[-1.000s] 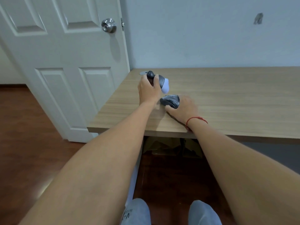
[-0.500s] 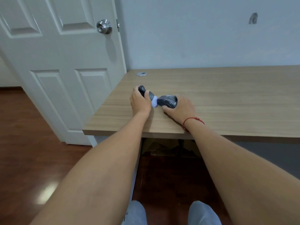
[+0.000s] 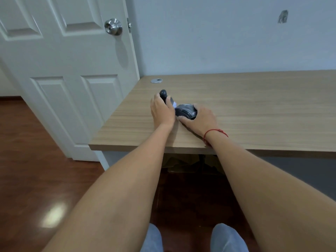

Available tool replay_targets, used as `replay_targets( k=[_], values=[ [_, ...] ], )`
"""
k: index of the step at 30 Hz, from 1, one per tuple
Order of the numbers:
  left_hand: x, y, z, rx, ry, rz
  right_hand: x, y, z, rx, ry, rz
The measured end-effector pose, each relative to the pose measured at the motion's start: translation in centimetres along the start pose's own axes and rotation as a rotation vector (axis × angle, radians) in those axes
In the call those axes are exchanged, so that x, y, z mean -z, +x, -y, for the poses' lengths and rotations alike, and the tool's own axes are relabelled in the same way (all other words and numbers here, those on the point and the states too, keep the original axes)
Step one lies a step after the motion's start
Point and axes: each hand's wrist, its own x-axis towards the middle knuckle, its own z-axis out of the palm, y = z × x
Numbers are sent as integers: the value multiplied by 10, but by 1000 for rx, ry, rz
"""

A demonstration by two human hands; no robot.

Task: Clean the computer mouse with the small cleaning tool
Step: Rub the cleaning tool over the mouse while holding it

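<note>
A white door (image 3: 69, 73) with a steel knob (image 3: 113, 26) stands beside the wooden desk (image 3: 254, 110), whose far corner holds perhaps a grommet (image 3: 156, 80).

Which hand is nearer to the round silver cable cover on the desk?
Left. The left hand lies just before the round silver cable cover; the right hand is further right.

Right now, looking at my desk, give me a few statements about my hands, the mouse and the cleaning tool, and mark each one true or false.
1. The left hand grips the cleaning tool. True.
2. The right hand holds the mouse on the desk. True.
3. The tool's pale tip is far from the mouse. False: it sits right at the mouse's left end.
4. The mouse is lifted high above the desk. False: it sits low at the desk surface.
5. A red string circles the right wrist. True.
</note>
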Motion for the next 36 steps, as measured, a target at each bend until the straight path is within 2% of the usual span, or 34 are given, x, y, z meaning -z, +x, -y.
replay_targets(
  k=[4, 8, 11, 13, 17, 20, 23, 25, 29, 32, 34, 36],
  values=[
    [5, -6, -11, -9, -232, -72, 1, 0, 1, 3, -15, 41],
    [4, -5, -6, -74, -132, 7, 0, 0, 2, -25, -7, 35],
    [2, 0, 3, -14, 4, 41, 0, -1, 3, -16, -4, 31],
    [2, 0, 3, -5, -14, 23, 0, -2, 3, -14, 8, 17],
    [4, -6, -8, -98, -151, 23, 0, 1, 2, -33, 7, 14],
    [1, -6, -4, -118, -54, 93, 1, 0, 1, -31, 20, 6],
    [1, -3, 1, 13, 74, 85, 2, -1, 2, -5, 27, 3],
    [3, -2, -1, 5, 41, 60, 2, -1, 2, -1, 41, -2],
    [3, -5, -8, -127, -144, 21, 2, -1, 2, 27, 50, -21],
    [0, -5, -4, -120, -48, 105, 3, -2, 2, 56, 96, -15],
    [1, -5, 1, -40, 28, 89, 3, -3, 2, 74, 124, -14],
    [2, -4, 0, -46, 1, 55, 3, -2, 1, 77, 132, -14]
  ],
)
